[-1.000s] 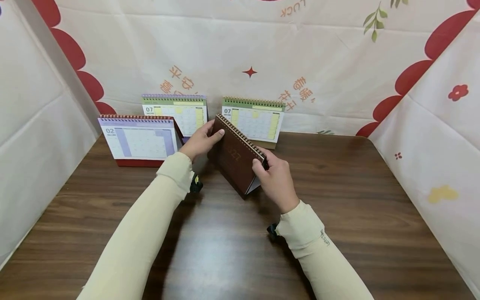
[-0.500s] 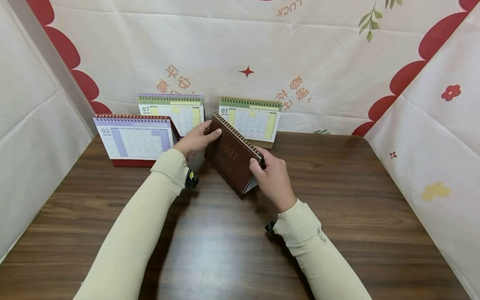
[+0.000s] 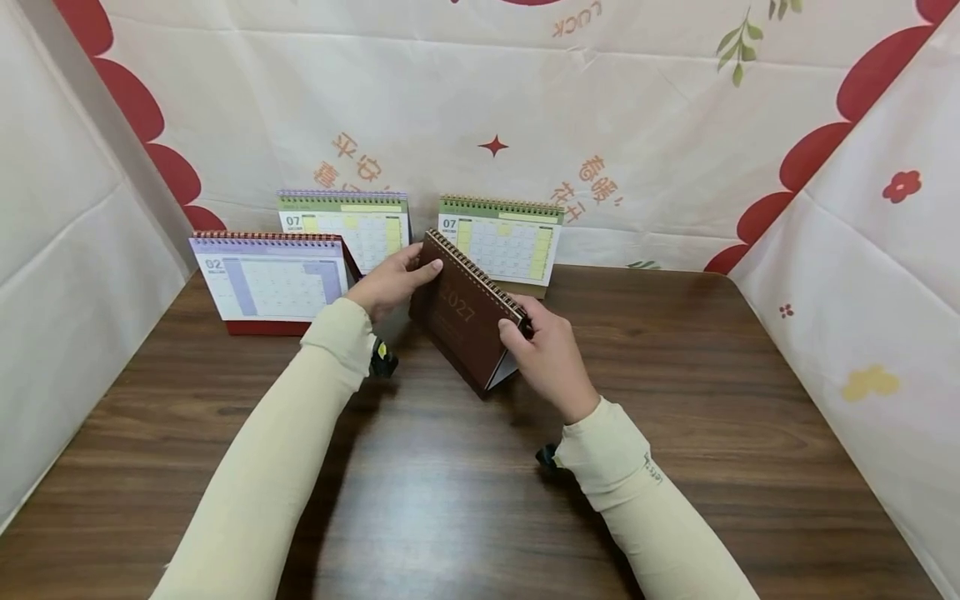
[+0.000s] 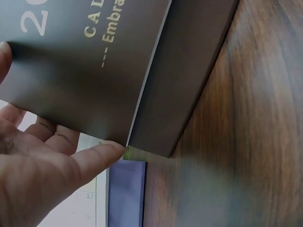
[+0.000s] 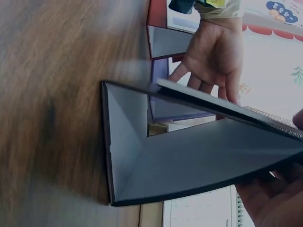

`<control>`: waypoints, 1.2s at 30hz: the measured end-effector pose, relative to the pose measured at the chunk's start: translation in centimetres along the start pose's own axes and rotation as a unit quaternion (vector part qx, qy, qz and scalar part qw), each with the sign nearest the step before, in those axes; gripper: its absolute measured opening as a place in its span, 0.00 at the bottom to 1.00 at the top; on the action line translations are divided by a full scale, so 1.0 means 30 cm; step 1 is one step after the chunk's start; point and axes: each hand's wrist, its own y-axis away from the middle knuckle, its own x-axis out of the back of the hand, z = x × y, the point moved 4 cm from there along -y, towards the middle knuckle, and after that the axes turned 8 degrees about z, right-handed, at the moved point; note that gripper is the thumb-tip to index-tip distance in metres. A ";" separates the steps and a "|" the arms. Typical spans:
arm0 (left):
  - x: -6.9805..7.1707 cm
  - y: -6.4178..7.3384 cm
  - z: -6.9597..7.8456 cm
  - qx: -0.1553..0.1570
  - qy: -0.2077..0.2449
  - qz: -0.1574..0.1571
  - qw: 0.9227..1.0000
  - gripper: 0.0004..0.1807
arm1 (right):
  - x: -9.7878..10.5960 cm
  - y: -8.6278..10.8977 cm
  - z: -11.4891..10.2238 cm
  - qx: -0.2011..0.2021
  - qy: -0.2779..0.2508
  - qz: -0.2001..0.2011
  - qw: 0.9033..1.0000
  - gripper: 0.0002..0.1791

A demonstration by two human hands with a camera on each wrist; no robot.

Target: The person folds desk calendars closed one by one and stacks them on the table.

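A dark brown desk calendar (image 3: pixel 461 312) with 2027 on its cover stands tent-like and angled on the table, its spiral binding on top. My left hand (image 3: pixel 393 279) holds the far left end, thumb on the cover and fingers behind. At the near right end, my right hand (image 3: pixel 555 354) grips the top corner by the binding, thumb on the front. In the left wrist view, a fingertip of the left hand (image 4: pixel 52 165) meets the cover's lower edge. The right wrist view looks through the calendar's hollow triangular base (image 5: pixel 184 156), with the right hand (image 5: pixel 274 194) along one panel.
On the left stands a red-based calendar (image 3: pixel 273 279) showing 02. Behind it is a purple-based calendar (image 3: pixel 345 221) showing 07, partly covered. Another 07 calendar (image 3: pixel 502 237) stands behind the brown one. A printed cloth (image 3: pixel 637 117) hangs along the back and sides of the wooden table (image 3: pixel 675 375).
The head view has shifted slightly, moving the scene a little to the left. Both hands keep their hold on the brown calendar, which stays in almost the same place.
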 end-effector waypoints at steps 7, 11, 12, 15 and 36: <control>-0.005 -0.012 0.000 0.017 0.023 -0.028 0.999 0.42 | 0.034 0.021 0.037 -0.030 0.005 -0.060 0.998 0.22; 0.000 -0.004 0.000 0.018 0.014 -0.027 0.999 0.43 | 0.034 0.046 0.061 -0.048 0.042 -0.092 0.994 0.20; 0.003 -0.002 -0.003 0.017 0.010 -0.025 0.999 0.43 | 0.031 0.052 0.066 -0.052 0.049 -0.100 0.992 0.20; 0.013 0.007 -0.015 0.006 -0.012 -0.010 1.000 0.41 | 0.019 0.064 0.076 -0.055 0.058 -0.116 0.990 0.22; -0.019 0.120 -0.016 -0.030 0.016 0.092 0.995 0.15 | 0.078 0.036 0.069 -0.004 0.015 -0.118 0.993 0.41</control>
